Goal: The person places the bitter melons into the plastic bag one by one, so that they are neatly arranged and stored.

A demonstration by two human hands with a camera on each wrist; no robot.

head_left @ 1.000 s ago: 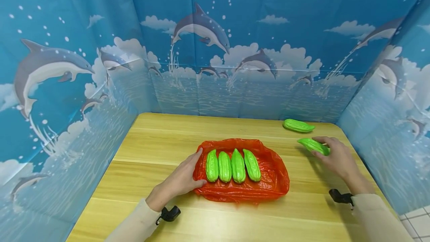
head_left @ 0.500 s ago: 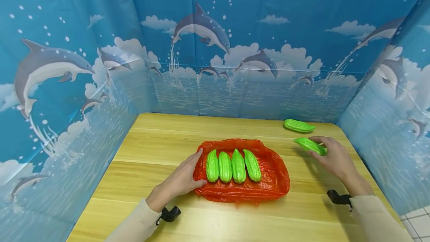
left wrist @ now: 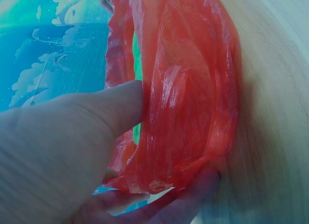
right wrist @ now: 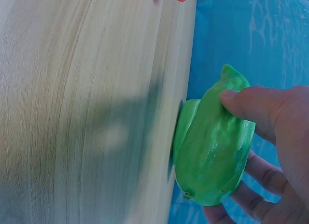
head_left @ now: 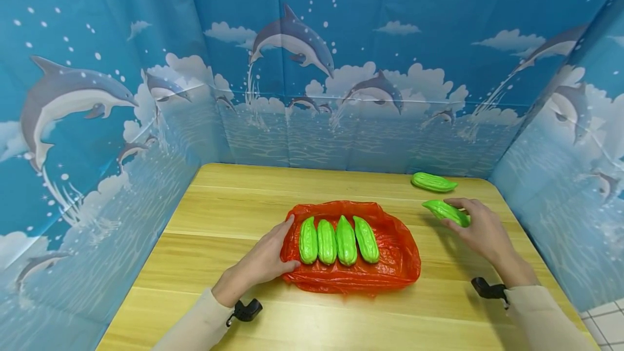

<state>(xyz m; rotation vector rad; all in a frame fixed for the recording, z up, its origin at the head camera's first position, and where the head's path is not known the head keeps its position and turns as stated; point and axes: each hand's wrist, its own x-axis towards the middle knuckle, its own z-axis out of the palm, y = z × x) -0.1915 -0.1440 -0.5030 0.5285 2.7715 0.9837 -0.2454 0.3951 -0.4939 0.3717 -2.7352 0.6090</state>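
Note:
A red plastic bag (head_left: 400,256) lies spread on the wooden table with its mouth facing up. Inside it, several light green bitter melons (head_left: 346,241) lie side by side. My left hand (head_left: 263,258) grips the bag's left end; in the left wrist view the thumb (left wrist: 126,102) is at the rim and the fingers bend round the outside. Right of the bag, my right hand (head_left: 487,232) holds another bitter melon (head_left: 444,212) between thumb and fingers, raised over the table. The right wrist view shows that ridged melon (right wrist: 212,147) close up, pointed end up.
One more bitter melon (head_left: 433,182) lies near the table's back right edge, just behind the held one. Blue dolphin-print curtains (head_left: 312,134) stand along the back and both sides of the wooden table (head_left: 234,194).
My right hand has moved slightly left with its bitter melon, a little nearer the bag. The left hand, the bag and the melons in it stay where they were.

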